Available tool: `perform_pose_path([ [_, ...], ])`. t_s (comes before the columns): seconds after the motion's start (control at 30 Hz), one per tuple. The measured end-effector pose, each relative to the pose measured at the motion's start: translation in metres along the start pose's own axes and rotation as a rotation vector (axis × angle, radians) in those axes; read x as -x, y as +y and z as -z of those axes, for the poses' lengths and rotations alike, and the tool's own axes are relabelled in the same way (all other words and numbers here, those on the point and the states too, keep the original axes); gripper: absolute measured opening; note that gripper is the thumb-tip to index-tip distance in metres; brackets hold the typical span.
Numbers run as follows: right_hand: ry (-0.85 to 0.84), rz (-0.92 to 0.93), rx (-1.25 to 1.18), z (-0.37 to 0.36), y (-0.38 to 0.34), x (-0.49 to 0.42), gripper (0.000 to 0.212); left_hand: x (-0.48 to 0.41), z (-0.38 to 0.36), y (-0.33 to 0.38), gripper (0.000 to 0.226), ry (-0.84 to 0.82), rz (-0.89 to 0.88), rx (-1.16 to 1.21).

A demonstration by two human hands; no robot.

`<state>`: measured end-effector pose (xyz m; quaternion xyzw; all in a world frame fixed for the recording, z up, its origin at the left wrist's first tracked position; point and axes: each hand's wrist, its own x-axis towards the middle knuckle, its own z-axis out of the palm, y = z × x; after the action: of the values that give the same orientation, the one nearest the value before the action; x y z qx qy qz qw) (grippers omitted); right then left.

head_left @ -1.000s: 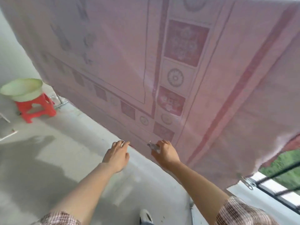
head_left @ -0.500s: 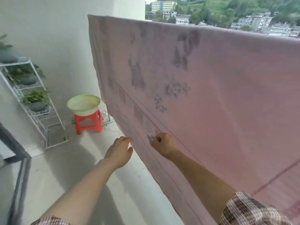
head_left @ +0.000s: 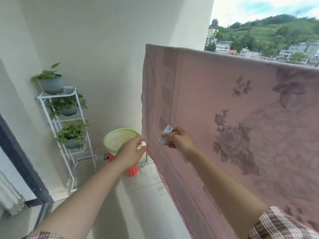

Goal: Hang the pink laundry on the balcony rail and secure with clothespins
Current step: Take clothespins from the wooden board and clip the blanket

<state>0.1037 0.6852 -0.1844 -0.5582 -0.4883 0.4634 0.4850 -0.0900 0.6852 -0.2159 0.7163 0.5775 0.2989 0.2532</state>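
OK, pink sheet (head_left: 224,100) hangs spread out w/ its top edge folded over; whatever carries it is hidden under the cloth. Its left edge drops straight down, then the bottom hem slants down toward the lower right. Right hand (head_left: 181,141) is up in front of the sheet near that left edge, thumb & fingers curled round a small white clothespin (head_left: 165,135), which sticks out up-left of the fingers; can't tell if the pin touches the fabric. Left hand (head_left: 128,156) is just beside the sheet's left edge, low down, fingers loosely curled w/ the tips right at the hem; can't tell if it's pinching the hem or only near it. Behind the left hand: green basin (head_left: 117,140) on a red stool (head_left: 132,170), by the wall. Further left, white wire rack (head_left: 69,89) w/ potted plants (head_left: 50,81) on its shelves.
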Motion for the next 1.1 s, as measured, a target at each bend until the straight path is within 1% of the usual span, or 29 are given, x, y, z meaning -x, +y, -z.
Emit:
perform_pose_path([
  [0.07, -0.008, -0.016, -0.065, -0.028, -0.010, -0.050, 0.040, -0.050, 0.022, -0.024, 0.033, 0.005, -0.001, 0.022],
  [0.17, -0.029, -0.045, -0.162, -0.061, -0.020, -0.116, 0.037, -0.118, 0.046, -0.052, 0.021, -0.012, 0.010, 0.105],
  [0.23, -0.029, -0.048, -0.189, -0.078, -0.027, -0.155, 0.035, -0.159, 0.055, -0.062, 0.016, -0.048, 0.056, 0.246],
  [0.33, -0.006, -0.040, -0.186, -0.102, -0.034, -0.223, 0.031, -0.221, 0.064, -0.074, 0.025, -0.096, 0.191, 0.530],
  [0.4, 0.001, -0.027, -0.172, -0.114, -0.038, -0.266, 0.022, -0.264, 0.068, -0.083, 0.027, -0.114, 0.234, 0.634],
  [0.47, 0.018, -0.008, -0.141, -0.123, -0.043, -0.308, 0.018, -0.307, 0.072, -0.093, 0.031, -0.126, 0.245, 0.702],
  [0.6, 0.051, 0.001, -0.111, -0.127, -0.048, -0.403, 0.015, -0.400, 0.076, -0.114, 0.038, -0.169, 0.242, 0.763],
  [0.7, 0.031, -0.029, -0.098, -0.129, -0.057, -0.474, 0.015, -0.469, 0.080, -0.125, 0.033, -0.189, 0.219, 0.784],
  [0.8, 0.006, -0.024, 0.020, -0.136, -0.066, -0.531, 0.016, -0.530, 0.084, -0.136, 0.027, -0.190, 0.214, 0.755],
  [0.9, 0.014, -0.004, 0.114, -0.144, -0.071, -0.582, 0.023, -0.584, 0.090, -0.153, 0.024, -0.234, 0.209, 0.713],
  [0.97, 0.021, 0.024, 0.189, -0.148, -0.072, -0.614, 0.023, -0.618, 0.091, -0.164, 0.022, -0.250, 0.192, 0.694],
  [1.03, 0.075, 0.047, 0.284, -0.152, -0.074, -0.647, 0.022, -0.652, 0.087, -0.175, 0.022, -0.235, 0.197, 0.721],
  [1.1, 0.144, 0.073, 0.377, -0.154, -0.076, -0.677, 0.018, -0.688, 0.080, -0.184, 0.023, -0.222, 0.231, 0.826],
])
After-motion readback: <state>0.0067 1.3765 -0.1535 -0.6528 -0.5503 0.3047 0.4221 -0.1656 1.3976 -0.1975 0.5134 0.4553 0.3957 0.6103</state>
